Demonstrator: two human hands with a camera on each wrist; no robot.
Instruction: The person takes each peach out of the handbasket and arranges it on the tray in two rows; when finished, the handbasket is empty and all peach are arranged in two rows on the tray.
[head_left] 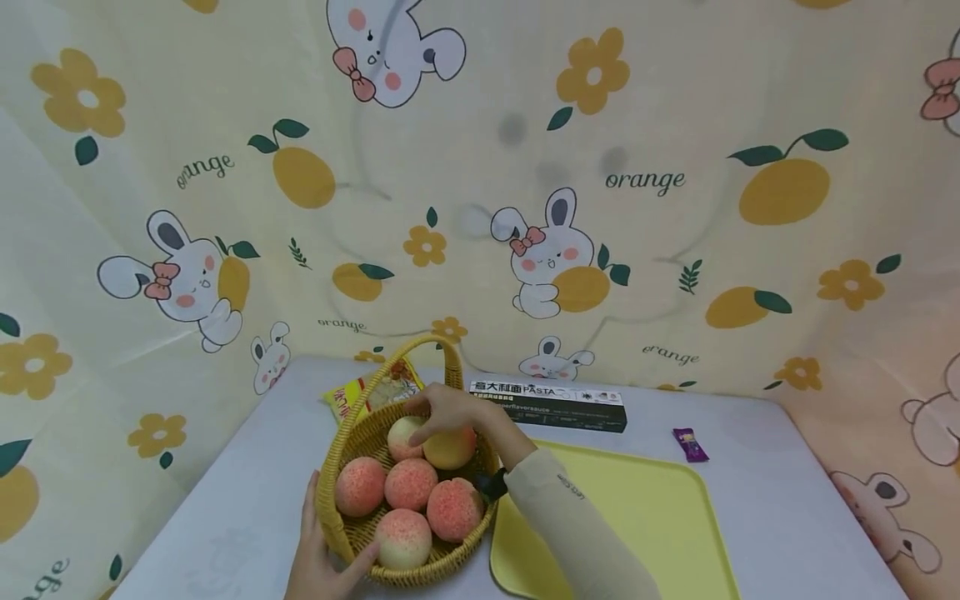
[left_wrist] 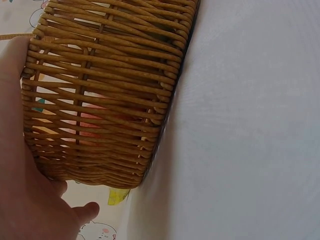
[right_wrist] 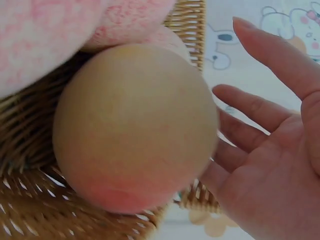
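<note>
Head view is showing the wicker basket [head_left: 339, 450] sitting on the desk [head_left: 772, 492], with the left hand [head_left: 318, 558] pressing against its near wall, fingers lying straight along the weave. Inside the basket, the right hand [head_left: 450, 412] is hovering over the pale peach [head_left: 450, 450] at the far side; its grip is standing apart, fingers spread and clamping nothing. Five more peaches are lying beside it, and a yellow tray [head_left: 645, 517] is lying just right of the basket.

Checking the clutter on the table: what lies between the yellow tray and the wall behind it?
In the head view, a black pasta box lies between the yellow tray and the wall, with a small purple packet to its right.
</note>
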